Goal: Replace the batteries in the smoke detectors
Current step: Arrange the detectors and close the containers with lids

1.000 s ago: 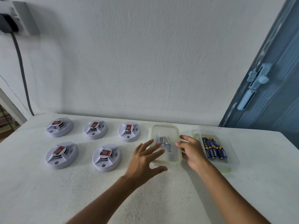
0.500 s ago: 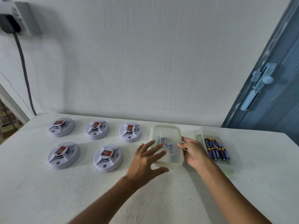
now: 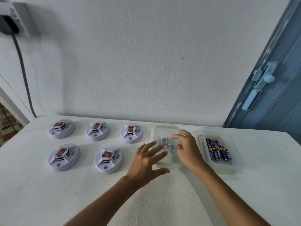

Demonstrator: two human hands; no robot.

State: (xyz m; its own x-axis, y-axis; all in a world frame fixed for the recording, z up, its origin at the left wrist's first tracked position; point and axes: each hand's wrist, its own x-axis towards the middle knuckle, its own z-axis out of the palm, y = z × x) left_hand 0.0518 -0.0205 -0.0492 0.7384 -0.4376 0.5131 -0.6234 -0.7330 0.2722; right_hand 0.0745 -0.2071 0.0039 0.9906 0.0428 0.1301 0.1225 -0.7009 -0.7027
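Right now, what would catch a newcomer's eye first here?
Five white smoke detectors in two rows on the left of the white table. To their right, both hands, left hand and right hand, hover over a clear lidded container. Farther right, blue batteries lie in an open tray.

Blue door [image 3: 276, 88], wall plug [image 3: 8, 25]
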